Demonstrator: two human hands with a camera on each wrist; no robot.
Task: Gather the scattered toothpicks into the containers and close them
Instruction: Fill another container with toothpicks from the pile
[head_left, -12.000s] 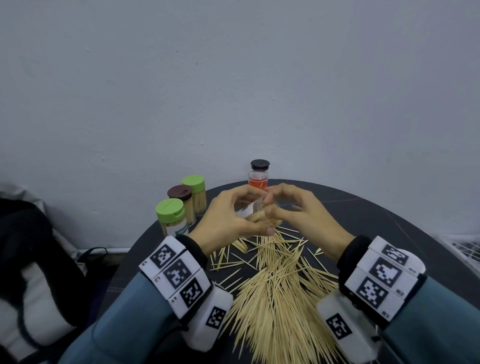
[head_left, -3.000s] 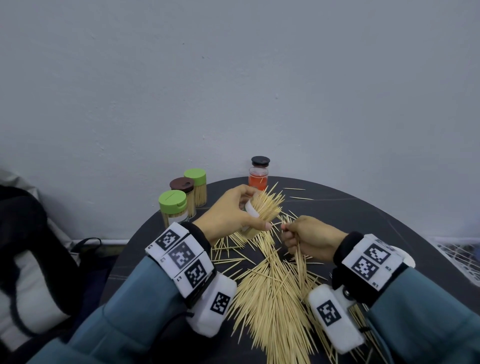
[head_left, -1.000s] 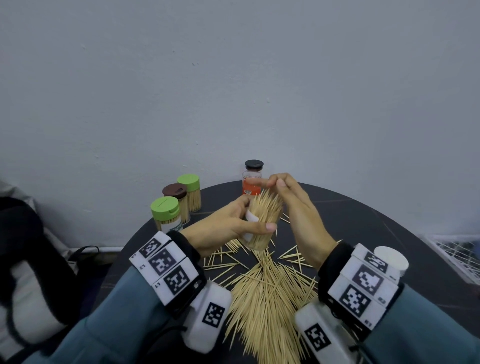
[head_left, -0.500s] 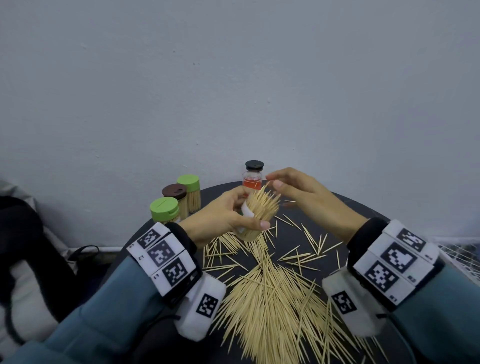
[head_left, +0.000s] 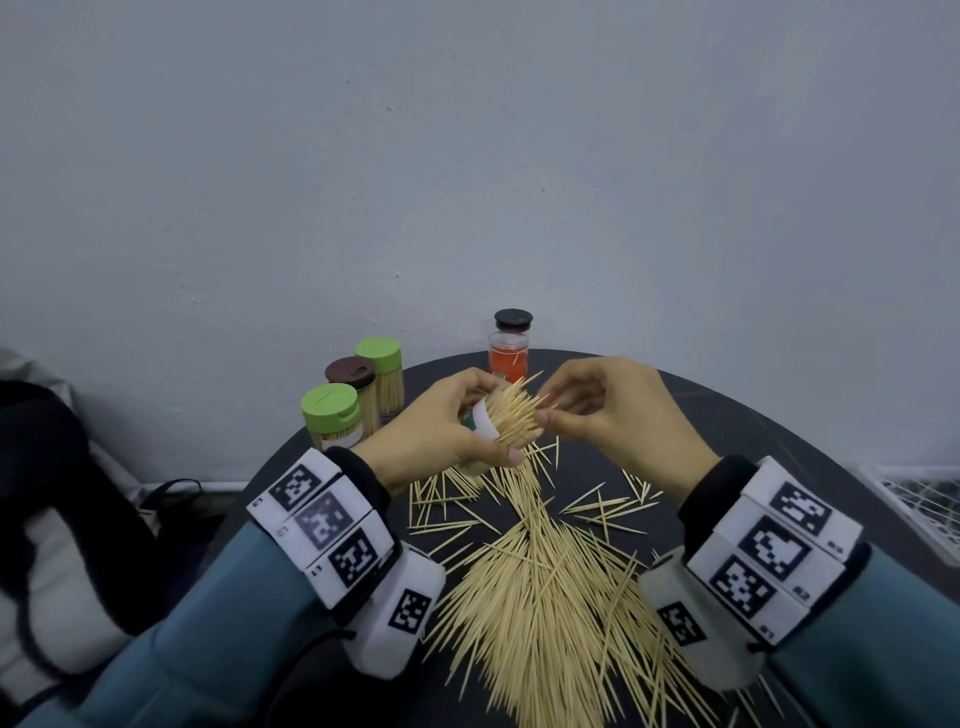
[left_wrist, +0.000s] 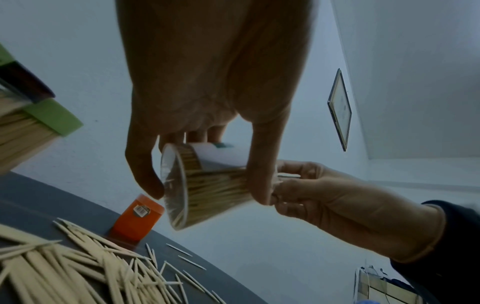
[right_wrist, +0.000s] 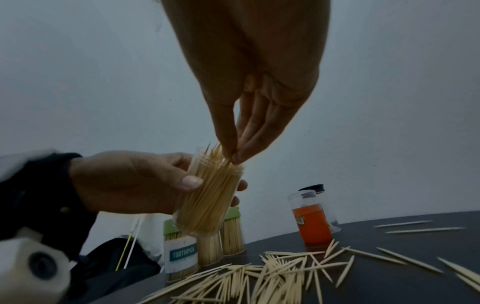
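The left hand (head_left: 441, 426) grips the tilted jar (right_wrist: 207, 197), mouth angled toward the right hand (head_left: 613, 410), whose fingertips (right_wrist: 235, 157) pinch protruding toothpicks (head_left: 514, 413), apparently seating them.

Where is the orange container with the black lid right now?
In the head view the orange container stands upright at the table's far edge by the wall, just beyond the left hand and right hand.

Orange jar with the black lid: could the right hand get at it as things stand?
Probably yes. The orange jar stands uncovered just beyond the right hand; but that hand's fingertips are busy at the toothpicks in the held container.
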